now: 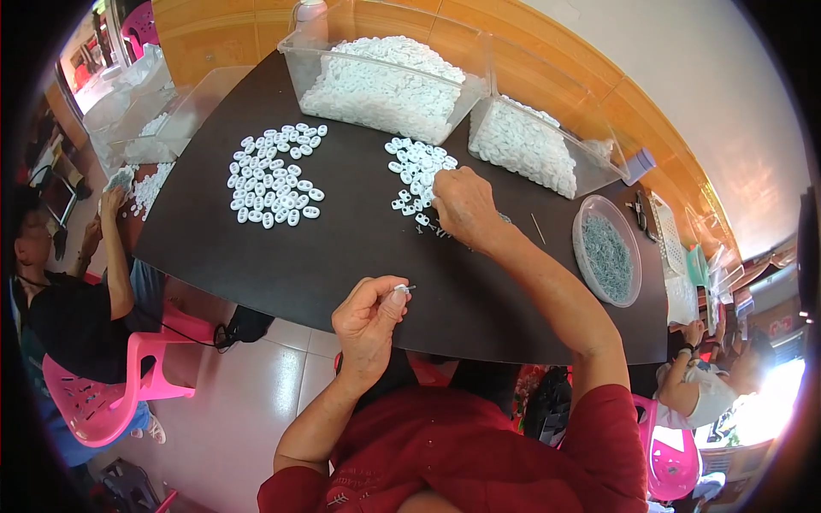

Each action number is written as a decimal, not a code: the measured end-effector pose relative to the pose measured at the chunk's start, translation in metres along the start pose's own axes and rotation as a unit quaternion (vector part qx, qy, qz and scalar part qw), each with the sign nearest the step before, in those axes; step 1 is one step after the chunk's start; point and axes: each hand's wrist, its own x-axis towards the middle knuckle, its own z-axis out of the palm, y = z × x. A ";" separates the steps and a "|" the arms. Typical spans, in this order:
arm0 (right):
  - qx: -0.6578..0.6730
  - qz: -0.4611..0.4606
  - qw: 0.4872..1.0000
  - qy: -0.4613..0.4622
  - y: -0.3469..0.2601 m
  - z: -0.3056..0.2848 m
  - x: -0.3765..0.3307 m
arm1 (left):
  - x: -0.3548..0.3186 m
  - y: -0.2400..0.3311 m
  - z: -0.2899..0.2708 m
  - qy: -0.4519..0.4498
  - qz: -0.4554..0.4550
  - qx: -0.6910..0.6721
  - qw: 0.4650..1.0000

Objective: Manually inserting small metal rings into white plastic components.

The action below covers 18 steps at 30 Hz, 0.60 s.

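My left hand [368,323] is closed above the table's near edge, pinching a small white plastic piece [402,289] between thumb and fingers. A thin metal screw [411,287] sticks out of that piece. Farther off, my right hand [464,203] is down at the right side of a heap of white oval two-hole pieces [417,167]. Its fingers are curled together, and their tips are hidden behind the hand. Loose screws [432,228] lie just under it. To the left, many similar white oval pieces [275,179] are spread in a single layer.
Two clear bins [368,114] [534,171] full of white pieces stand along the far side of the dark table [282,265]. A round tub of screws [581,256] sits at right, near a thin stick [538,228]. Co-workers sit at left and right on pink chairs [137,376].
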 end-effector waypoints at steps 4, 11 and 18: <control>0.054 -0.014 0.998 0.034 0.002 -0.011 -0.003 | 0.000 0.000 0.000 0.001 0.002 0.001 1.000; 0.521 0.199 0.829 -0.048 -0.029 -0.043 -0.027 | 0.000 0.001 0.000 0.008 0.004 -0.010 1.000; 0.690 0.275 0.667 -0.058 -0.061 -0.042 -0.053 | 0.006 0.014 0.005 0.026 -0.064 -0.086 0.994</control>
